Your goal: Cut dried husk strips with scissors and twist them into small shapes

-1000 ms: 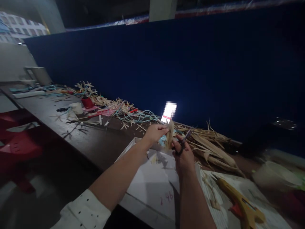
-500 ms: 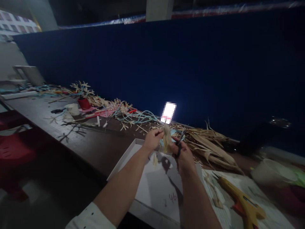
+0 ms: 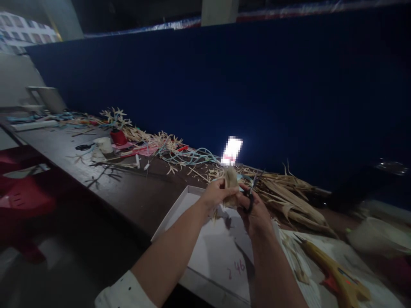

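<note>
"Step in hand?"
"Working the pale strip, I'd judge — left hand pinches it near the white tray's far edge; right hand curls around scissors."
"Next move?"
"Calls for steady fingers — blades kept clear."

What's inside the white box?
Pale scraps and a reddish handwritten "46" show inside the white box. The forearms cover part of its floor; anything beneath them can't be seen.

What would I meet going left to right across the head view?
Red chair → red spool → left hand pinching a pale fibrous piece → right hand holding scissors → yellow glue gun.
</note>
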`<state>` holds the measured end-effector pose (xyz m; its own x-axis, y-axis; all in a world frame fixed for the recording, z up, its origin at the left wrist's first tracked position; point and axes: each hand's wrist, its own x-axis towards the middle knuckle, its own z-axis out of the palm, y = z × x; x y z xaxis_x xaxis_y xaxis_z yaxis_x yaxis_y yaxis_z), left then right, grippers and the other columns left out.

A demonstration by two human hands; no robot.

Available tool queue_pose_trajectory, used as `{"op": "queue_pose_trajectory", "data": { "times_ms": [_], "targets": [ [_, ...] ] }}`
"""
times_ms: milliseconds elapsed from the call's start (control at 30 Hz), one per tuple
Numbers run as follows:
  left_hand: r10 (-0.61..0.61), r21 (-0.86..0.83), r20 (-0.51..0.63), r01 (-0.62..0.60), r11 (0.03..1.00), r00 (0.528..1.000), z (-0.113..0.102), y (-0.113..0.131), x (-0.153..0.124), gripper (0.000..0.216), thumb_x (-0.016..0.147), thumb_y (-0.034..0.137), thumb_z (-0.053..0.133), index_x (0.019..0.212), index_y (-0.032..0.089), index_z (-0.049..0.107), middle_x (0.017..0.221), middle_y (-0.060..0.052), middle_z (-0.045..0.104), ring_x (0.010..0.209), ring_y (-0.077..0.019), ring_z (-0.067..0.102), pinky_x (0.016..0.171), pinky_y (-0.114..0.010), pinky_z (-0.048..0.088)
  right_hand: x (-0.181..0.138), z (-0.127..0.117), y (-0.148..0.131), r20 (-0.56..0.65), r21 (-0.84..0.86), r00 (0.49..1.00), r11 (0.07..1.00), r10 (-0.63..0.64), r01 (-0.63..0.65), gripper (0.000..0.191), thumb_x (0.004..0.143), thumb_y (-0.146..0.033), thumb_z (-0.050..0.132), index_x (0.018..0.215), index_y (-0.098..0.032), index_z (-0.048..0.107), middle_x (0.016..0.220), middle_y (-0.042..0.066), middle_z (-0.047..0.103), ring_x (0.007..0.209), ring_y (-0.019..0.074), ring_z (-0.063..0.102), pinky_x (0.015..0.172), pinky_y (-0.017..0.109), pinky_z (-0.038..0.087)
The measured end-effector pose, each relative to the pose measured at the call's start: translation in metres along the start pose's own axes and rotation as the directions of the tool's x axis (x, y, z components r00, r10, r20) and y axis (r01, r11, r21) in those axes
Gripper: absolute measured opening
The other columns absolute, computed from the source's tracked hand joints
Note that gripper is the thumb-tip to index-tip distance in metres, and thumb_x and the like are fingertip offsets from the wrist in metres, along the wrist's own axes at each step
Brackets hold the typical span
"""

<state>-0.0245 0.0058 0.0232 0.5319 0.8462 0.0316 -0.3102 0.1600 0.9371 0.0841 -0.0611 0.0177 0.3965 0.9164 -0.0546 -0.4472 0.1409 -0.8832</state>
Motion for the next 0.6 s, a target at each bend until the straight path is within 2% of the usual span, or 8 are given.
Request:
{"op": "queue_pose_trajectory", "data": {
  "times_ms": [133, 233, 333, 467, 600],
  "targets": [
    [-0.036, -0.046, -0.062, 0.034, 0.998, 0.997, -0.0076, 0.0006, 0.0039, 0.046, 0.054, 0.031, 0.079, 0.092, 0.01, 0.063, 0.076, -0.007, 0.065, 0.063, -0.0145, 0.06, 0.062, -0.028, 0.049, -0.0017, -0.0015, -0.0044, 0.061, 0.089, 0.998, 0.996, -0.015, 0.009, 0.045, 0.06, -0.02, 0.075, 0.102, -0.025, 0.061, 0.069, -0.005, 0.056, 0.049, 0.0041, 0.043, 0.039, 0.012, 0.027],
    [-0.044, -0.071, -0.068, 0.039, 0.997, 0.997, -0.0111, 0.0013, 0.005, 0.044, 0.054, 0.031, 0.079, 0.089, 0.01, 0.064, 0.07, -0.005, 0.064, 0.058, -0.0138, 0.059, 0.059, -0.028, 0.049, -0.0025, -0.0004, -0.0072, 0.026, 0.103, 1.0, 0.995, -0.005, 0.002, 0.044, 0.059, -0.02, 0.077, 0.1, -0.024, 0.062, 0.067, -0.005, 0.056, 0.051, 0.0049, 0.046, 0.038, 0.012, 0.028],
    [-0.042, -0.107, -0.073, 0.034, 0.994, 0.996, -0.0107, 0.0017, 0.0044, 0.041, 0.055, 0.032, 0.078, 0.086, 0.009, 0.064, 0.066, -0.005, 0.064, 0.055, -0.0133, 0.058, 0.057, -0.027, 0.049, -0.0034, 0.0023, -0.0084, -0.035, 0.047, 0.999, 0.999, 0.022, -0.02, 0.044, 0.058, -0.023, 0.078, 0.098, -0.024, 0.062, 0.063, -0.006, 0.055, 0.05, 0.0049, 0.046, 0.038, 0.012, 0.029],
    [-0.063, -0.148, -0.021, 0.059, 0.987, 0.998, -0.0078, 0.0023, 0.002, 0.041, 0.056, 0.033, 0.078, 0.086, 0.008, 0.064, 0.067, -0.006, 0.064, 0.057, -0.014, 0.06, 0.059, -0.027, 0.049, -0.0033, 0.0043, -0.007, -0.021, 0.021, 1.0, 1.0, 0.011, -0.011, 0.043, 0.059, -0.026, 0.077, 0.099, -0.023, 0.062, 0.067, -0.005, 0.058, 0.053, 0.0052, 0.048, 0.038, 0.011, 0.028],
    [-0.111, -0.09, 0.026, 0.113, 0.989, 0.993, -0.0062, 0.0025, 0.0, 0.043, 0.054, 0.033, 0.079, 0.087, 0.009, 0.065, 0.068, -0.006, 0.065, 0.057, -0.0131, 0.06, 0.057, -0.025, 0.048, -0.0015, 0.0039, -0.0039, -0.039, 0.033, 0.999, 0.999, -0.018, 0.02, 0.043, 0.06, -0.027, 0.077, 0.099, -0.022, 0.062, 0.069, -0.003, 0.061, 0.055, 0.0061, 0.051, 0.04, 0.011, 0.031]
  ]
}}
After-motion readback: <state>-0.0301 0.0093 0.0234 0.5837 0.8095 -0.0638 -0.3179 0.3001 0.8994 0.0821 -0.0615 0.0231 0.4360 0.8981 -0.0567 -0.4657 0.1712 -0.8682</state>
